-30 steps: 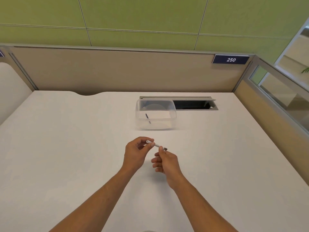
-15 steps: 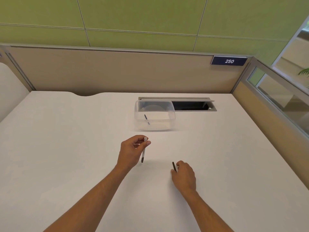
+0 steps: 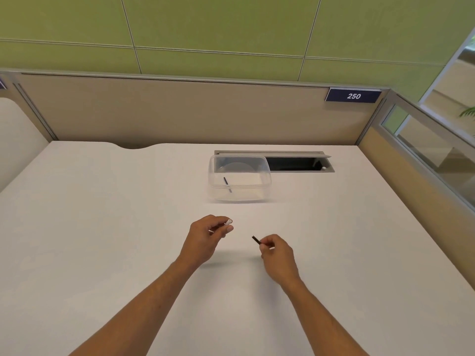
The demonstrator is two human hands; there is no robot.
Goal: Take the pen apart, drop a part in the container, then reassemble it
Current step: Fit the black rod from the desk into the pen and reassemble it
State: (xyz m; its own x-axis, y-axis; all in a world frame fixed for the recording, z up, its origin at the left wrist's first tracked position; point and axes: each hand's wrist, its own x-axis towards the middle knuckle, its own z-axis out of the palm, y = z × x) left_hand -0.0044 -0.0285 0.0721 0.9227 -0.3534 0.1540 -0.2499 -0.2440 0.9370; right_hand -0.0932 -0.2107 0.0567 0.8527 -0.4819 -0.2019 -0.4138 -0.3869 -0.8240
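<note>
My left hand pinches the white pen barrel, whose end sticks out past the fingertips toward the container. My right hand holds a short dark pen part, its tip pointing up and left. The two hands are apart above the white desk. A clear plastic container stands beyond them, and a thin dark pen part lies inside it at the left.
An open cable slot is set in the desk just behind and right of the container. Beige partition walls close the back and the right side, with a "250" sign at the back right.
The hands separated, pulling the pen into two pieces. My right hand dropped toward the desk with the dark part, then rose a little; my left hand turned the barrel more level.
</note>
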